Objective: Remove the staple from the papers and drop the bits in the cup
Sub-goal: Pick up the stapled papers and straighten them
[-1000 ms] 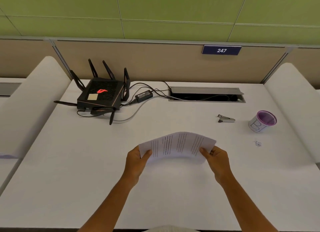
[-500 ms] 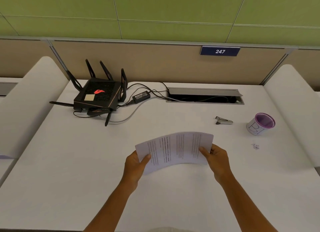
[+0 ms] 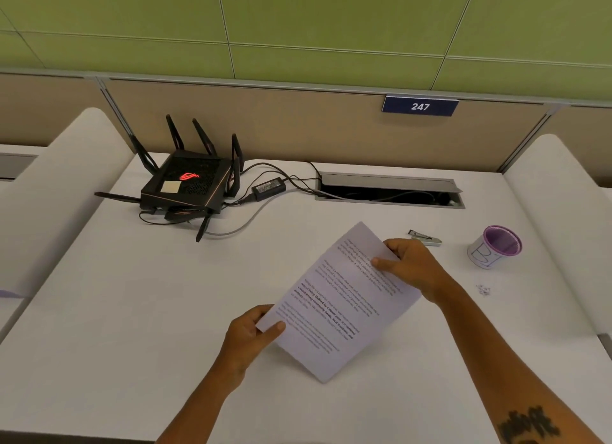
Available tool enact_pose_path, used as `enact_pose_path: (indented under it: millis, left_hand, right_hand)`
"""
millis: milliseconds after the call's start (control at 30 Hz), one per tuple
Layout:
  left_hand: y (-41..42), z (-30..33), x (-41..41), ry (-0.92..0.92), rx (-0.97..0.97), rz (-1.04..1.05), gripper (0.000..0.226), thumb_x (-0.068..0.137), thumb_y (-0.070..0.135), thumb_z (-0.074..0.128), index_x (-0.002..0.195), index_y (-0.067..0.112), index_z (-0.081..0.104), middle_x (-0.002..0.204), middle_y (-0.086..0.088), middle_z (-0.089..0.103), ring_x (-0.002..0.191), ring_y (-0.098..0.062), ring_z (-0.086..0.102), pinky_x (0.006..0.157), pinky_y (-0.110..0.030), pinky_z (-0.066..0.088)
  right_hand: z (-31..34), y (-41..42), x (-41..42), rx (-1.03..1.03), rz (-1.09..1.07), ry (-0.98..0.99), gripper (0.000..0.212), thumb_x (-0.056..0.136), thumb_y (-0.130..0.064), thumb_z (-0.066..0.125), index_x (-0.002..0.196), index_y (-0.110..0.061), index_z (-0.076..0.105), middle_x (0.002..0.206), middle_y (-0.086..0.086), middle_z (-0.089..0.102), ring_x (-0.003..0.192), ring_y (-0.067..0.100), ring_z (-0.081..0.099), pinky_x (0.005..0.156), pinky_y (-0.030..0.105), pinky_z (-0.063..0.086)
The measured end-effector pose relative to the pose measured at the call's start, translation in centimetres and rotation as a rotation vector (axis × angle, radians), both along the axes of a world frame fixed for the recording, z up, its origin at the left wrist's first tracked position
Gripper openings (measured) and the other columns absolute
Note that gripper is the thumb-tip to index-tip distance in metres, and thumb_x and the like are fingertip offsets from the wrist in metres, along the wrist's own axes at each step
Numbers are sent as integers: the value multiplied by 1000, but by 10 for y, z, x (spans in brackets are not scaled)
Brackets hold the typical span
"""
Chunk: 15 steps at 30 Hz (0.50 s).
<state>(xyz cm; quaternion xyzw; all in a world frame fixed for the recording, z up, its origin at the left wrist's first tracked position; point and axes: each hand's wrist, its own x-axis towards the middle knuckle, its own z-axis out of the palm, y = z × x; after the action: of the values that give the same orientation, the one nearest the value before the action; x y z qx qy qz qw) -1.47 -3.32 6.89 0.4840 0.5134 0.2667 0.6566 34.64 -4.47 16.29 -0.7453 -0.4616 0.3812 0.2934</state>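
Papers now rotated diagonal at frame centre; left hand, right hand pinching opposite corners; staple remover untouched, staple unseen.

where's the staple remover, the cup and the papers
staple remover (image 3: 427, 239), head view, on its metal body
cup (image 3: 486, 256), head view, on its white side wall
papers (image 3: 337, 303), head view, middle of the printed top sheet

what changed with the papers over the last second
The papers turned from lying crosswise to running diagonally, far end up and right. The right hand moved up to that end; the left hand dropped to the near corner. Both kept their hold. Staple remover, cup and router stayed put.
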Motion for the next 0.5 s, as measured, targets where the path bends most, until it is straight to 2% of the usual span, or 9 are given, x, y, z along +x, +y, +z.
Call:
enact_pose_path:
  millis: [133,333,500]
  left_hand:
    - [6,8,1,35,-5,-109,22,91,17,79,113,20,78,108,-1,82,106,-18,75,90,-28,60]
    - [18,23,33,64,55,-175,21,99,17,70,118,22,76,109,4,81,103,-17,76,95,-39,61]
    - [27,39,70,-22,64,-166,22,103,23,64,124,20,72,112,1,81,104,-20,77,92,-37,63]
  right_hand:
    - [8,9,2,-42,117,-72,11,93,-31,76,104,-30,75,97,-9,79,74,15,78,65,25,61]
    - [9,17,-4,-89,262,-128,14,92,-29,76,104,-22,79,98,-4,79,78,18,77,72,30,64]
    - [6,20,-12,-116,332,-122,9,90,-24,78,98,-19,79,94,-2,79,77,16,77,66,23,59]
